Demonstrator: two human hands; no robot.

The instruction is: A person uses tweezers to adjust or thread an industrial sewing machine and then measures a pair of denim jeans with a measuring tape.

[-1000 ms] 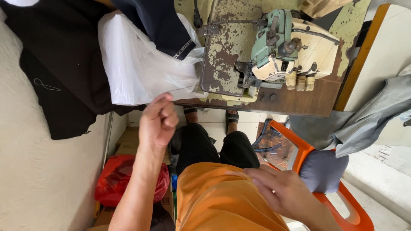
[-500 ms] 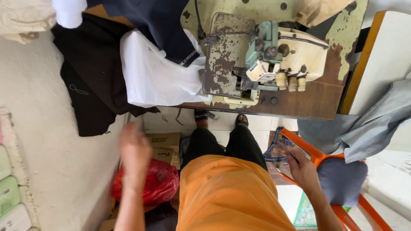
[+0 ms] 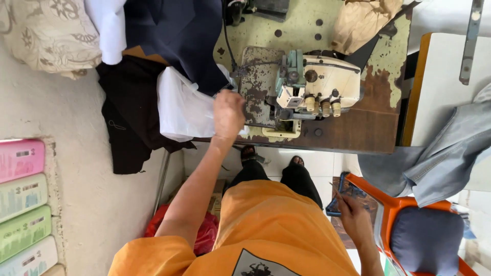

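My left hand (image 3: 228,115) is stretched out to the front edge of the sewing table (image 3: 358,133). Its fingers are closed on the white cloth (image 3: 181,110), which hangs over that edge beside a dark navy cloth (image 3: 179,36). Just right of this hand stands a cream and green overlock sewing machine (image 3: 317,87) on a rusty plate. My right hand (image 3: 354,219) is low beside my thigh, next to an orange chair (image 3: 388,214). Its fingertips touch a blue-handled object (image 3: 337,200) lying there. Whether it grips the object is unclear.
Black cloth (image 3: 130,117) hangs at the table's left, beside a pale wall. A red plastic bag (image 3: 204,235) lies on the floor under my left arm. Grey garments (image 3: 445,158) drape over a white surface at right. Coloured boxes (image 3: 23,204) are stacked at far left.
My left hand has risen from beside my knee to the table edge and closed on the white cloth. My right hand has stayed low by the orange chair.
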